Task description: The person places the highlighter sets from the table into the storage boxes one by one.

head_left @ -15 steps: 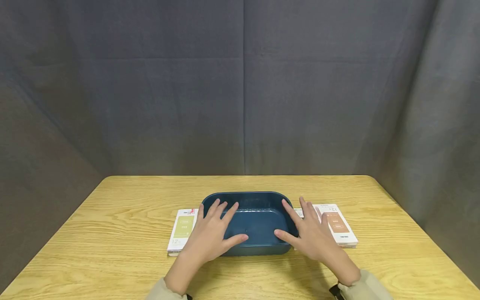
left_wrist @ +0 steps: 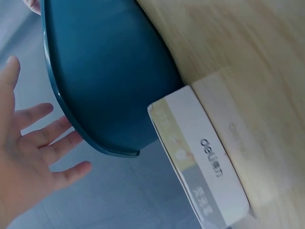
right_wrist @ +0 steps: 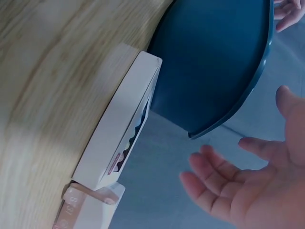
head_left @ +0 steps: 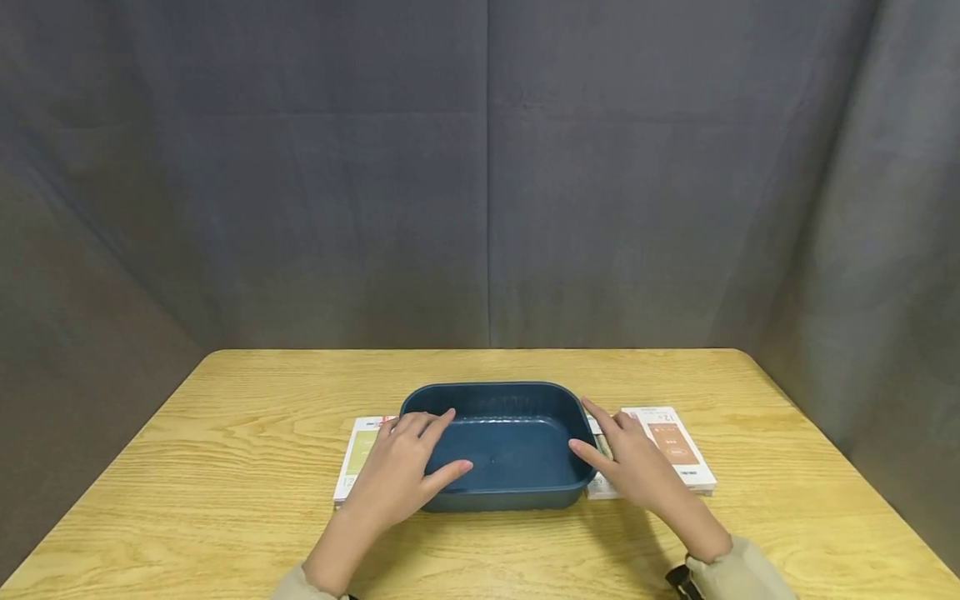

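Observation:
A dark blue plastic basin (head_left: 517, 454) with rounded corners sits on the wooden table, with nothing inside it. Over its left end reaches my left hand (head_left: 397, 471), fingers loosely bent and thumb above the basin. In the left wrist view the spread fingertips come right up to the basin's rim (left_wrist: 56, 86). My right hand (head_left: 637, 467) hovers at the opposite end, index finger and thumb by the rim. The right wrist view shows that hand (right_wrist: 257, 181) relaxed, palm visible, holding nothing.
A flat white box with a green label (head_left: 362, 446) lies left of the basin, partly behind my left hand. On the right lie a white box with a brown label (head_left: 675, 448) and another white box (head_left: 602, 488) close against the basin. Grey cloth (head_left: 480, 183) hangs behind the table.
Both hands have drawn apart toward the basin's two ends, the left moving left and the right moving right. Their fingers are less spread. The basin and boxes stay in place.

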`<state>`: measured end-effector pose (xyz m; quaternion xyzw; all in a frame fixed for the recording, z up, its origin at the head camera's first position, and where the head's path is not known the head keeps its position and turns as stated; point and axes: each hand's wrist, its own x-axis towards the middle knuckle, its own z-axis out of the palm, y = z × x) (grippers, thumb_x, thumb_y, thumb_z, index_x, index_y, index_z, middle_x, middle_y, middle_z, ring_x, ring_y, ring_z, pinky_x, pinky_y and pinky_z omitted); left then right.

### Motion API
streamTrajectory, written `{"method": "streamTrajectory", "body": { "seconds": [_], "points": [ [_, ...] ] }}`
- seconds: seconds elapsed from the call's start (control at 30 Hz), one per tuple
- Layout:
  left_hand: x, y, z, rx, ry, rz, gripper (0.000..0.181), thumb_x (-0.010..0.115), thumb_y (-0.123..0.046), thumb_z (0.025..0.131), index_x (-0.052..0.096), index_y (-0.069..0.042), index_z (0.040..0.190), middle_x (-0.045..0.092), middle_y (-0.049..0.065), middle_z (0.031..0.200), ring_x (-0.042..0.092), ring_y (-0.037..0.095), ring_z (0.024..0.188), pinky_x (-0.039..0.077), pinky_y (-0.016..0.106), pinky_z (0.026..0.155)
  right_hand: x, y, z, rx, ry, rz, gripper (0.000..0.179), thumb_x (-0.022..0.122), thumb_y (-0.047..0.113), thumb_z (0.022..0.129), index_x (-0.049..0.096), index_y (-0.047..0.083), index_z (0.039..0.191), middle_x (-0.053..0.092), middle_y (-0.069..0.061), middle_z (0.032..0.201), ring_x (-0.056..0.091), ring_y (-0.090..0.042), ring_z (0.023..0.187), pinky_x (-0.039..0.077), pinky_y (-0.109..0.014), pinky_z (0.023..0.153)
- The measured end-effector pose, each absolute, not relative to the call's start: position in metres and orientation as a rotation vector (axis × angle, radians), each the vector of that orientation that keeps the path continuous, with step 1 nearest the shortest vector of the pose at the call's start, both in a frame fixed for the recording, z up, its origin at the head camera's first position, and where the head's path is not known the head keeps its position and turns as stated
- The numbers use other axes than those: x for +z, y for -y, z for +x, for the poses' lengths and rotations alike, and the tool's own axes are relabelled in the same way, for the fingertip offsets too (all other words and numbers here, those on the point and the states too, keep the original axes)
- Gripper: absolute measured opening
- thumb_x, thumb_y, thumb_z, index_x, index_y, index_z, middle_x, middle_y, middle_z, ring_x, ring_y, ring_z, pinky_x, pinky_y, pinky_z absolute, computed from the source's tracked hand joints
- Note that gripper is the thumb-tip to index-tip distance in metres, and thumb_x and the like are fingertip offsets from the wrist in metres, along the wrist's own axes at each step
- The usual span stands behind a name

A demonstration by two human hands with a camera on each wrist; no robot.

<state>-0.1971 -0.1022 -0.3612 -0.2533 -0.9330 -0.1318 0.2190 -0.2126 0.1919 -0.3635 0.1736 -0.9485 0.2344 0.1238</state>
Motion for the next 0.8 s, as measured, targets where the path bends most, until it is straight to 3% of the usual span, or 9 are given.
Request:
{"method": "streamTrajectory", "body": {
  "seconds": [0.07,0.17,0.3,0.4,0.47,0.53,0.63,0.8],
  "points": [
    [-0.361,0.105,-0.196,-0.386,2.566,-0.704,0.064,0.052,-0.054,0.083,0.049,-0.01,0.129,0.055,0.009,0.112,0.05,0.028,0.106,0.033,0.055,0.089,-0.364,-0.194,-0.215,0.743,2.755,0.532,0.06,0.056,0.039,0.087,0.041,0.005,0.134,0.046,-0.005,0.08,0.039,-0.016,0.071,0.036,-0.03,0.057],
    [-0.362,0.108,-0.196,-0.418,2.543,-0.705,0.062,0.054,-0.051,0.083,0.05,-0.009,0.128,0.056,0.009,0.111,0.051,0.027,0.105,0.033,0.053,0.09,-0.364,-0.198,-0.219,0.839,2.724,0.61,0.056,0.056,0.03,0.088,0.041,-0.002,0.131,0.042,0.002,0.066,0.039,-0.012,0.061,0.04,-0.041,0.078],
    [-0.365,0.114,-0.195,-0.451,2.53,-0.696,0.06,0.057,-0.048,0.082,0.051,-0.008,0.126,0.057,0.009,0.109,0.052,0.026,0.104,0.033,0.051,0.09,-0.366,-0.2,-0.222,0.944,2.704,0.672,0.052,0.055,0.023,0.089,0.041,-0.007,0.129,0.036,0.009,0.053,0.034,-0.005,0.046,0.014,-0.056,0.098],
    [-0.368,0.119,-0.193,-0.463,2.532,-0.672,0.059,0.058,-0.048,0.082,0.053,-0.008,0.125,0.058,0.008,0.108,0.051,0.028,0.106,0.034,0.05,0.089,-0.367,-0.201,-0.223,1.026,2.724,0.665,0.051,0.055,0.022,0.09,0.041,-0.008,0.128,0.038,0.008,0.053,0.035,-0.005,0.046,0.011,-0.057,0.098],
    [-0.37,0.123,-0.193,-0.47,2.539,-0.654,0.059,0.057,-0.049,0.082,0.053,-0.008,0.124,0.058,0.009,0.108,0.05,0.03,0.107,0.035,0.05,0.088,-0.368,-0.202,-0.224,1.107,2.75,0.647,0.051,0.054,0.022,0.09,0.04,-0.007,0.129,0.042,0.006,0.055,0.039,-0.006,0.049,0.029,-0.048,0.094],
    [-0.37,0.125,-0.193,-0.48,2.548,-0.639,0.06,0.057,-0.05,0.082,0.053,-0.008,0.124,0.058,0.01,0.109,0.049,0.032,0.108,0.035,0.05,0.088,-0.369,-0.204,-0.226,1.218,2.772,0.631,0.052,0.054,0.022,0.091,0.037,-0.006,0.131,0.045,0.002,0.059,0.043,-0.009,0.053,0.043,-0.038,0.077],
    [-0.369,0.129,-0.193,-0.483,2.561,-0.626,0.06,0.056,-0.05,0.082,0.053,-0.007,0.124,0.057,0.011,0.111,0.049,0.031,0.108,0.035,0.05,0.087,-0.37,-0.206,-0.228,1.387,2.797,0.615,0.055,0.052,0.022,0.091,0.033,-0.006,0.134,0.049,-0.004,0.065,0.046,-0.016,0.057,0.041,-0.029,0.047],
    [-0.363,0.134,-0.193,-0.512,2.601,-0.595,0.06,0.058,-0.048,0.082,0.053,-0.006,0.124,0.057,0.012,0.111,0.05,0.028,0.106,0.037,0.05,0.085,-0.371,-0.208,-0.232,1.582,2.796,0.644,0.056,0.049,0.02,0.093,0.026,-0.009,0.136,0.048,-0.006,0.065,0.047,-0.02,0.056,0.045,-0.033,0.046]
  ]
}}
